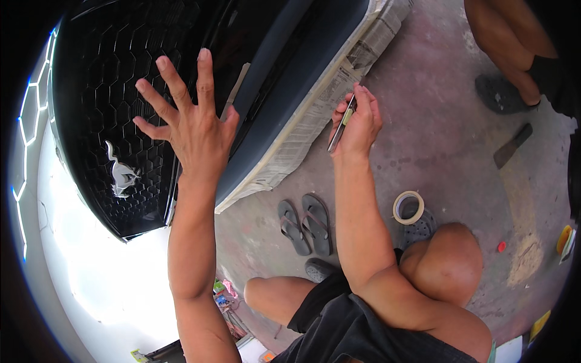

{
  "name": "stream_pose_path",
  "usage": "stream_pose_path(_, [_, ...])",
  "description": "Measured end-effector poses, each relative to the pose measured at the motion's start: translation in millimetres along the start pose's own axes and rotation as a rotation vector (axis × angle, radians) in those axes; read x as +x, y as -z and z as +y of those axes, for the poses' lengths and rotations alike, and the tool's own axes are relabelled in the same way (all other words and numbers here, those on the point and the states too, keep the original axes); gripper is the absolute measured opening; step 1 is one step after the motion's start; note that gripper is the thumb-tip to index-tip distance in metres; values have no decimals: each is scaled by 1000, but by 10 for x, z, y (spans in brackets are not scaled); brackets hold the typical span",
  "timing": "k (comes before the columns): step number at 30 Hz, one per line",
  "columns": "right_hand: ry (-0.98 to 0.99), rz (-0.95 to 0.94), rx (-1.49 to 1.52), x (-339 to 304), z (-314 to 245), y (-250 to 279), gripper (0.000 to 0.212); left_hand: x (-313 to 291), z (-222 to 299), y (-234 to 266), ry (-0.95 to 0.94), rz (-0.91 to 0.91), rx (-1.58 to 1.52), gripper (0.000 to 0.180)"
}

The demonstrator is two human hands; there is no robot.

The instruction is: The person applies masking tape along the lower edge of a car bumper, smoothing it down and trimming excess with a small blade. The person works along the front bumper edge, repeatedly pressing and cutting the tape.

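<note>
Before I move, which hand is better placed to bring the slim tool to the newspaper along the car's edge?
Probably the right hand: it grips the slim tool and is close to the newspaper. The left hand, spread open in front of the black grille, looks farther from it.

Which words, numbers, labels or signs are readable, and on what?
No words or numbers are readable.
Newspaper strip: print too small to read.
Slim tool in the right hand: no legible marking.
Silver horse-shaped emblem on black grille: no visible lettering.
Yellow-and-white item, right edge: too small to tell.
</note>
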State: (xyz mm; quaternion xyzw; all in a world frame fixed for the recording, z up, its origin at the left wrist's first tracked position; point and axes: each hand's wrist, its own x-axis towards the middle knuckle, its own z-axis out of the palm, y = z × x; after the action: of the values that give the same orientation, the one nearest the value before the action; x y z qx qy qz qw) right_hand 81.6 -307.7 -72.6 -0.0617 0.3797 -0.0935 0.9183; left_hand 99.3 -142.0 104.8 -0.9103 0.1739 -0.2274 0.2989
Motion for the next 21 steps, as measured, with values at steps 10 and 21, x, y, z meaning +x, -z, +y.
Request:
stream_pose_path(10, [7,22,12,49,-62,-20,15,205,47,-100,-25,13,-51,128])
stream_pose_path(21, [14,21,10,125,-125,-18,15,681,279,-134,-35,90,-45,124])
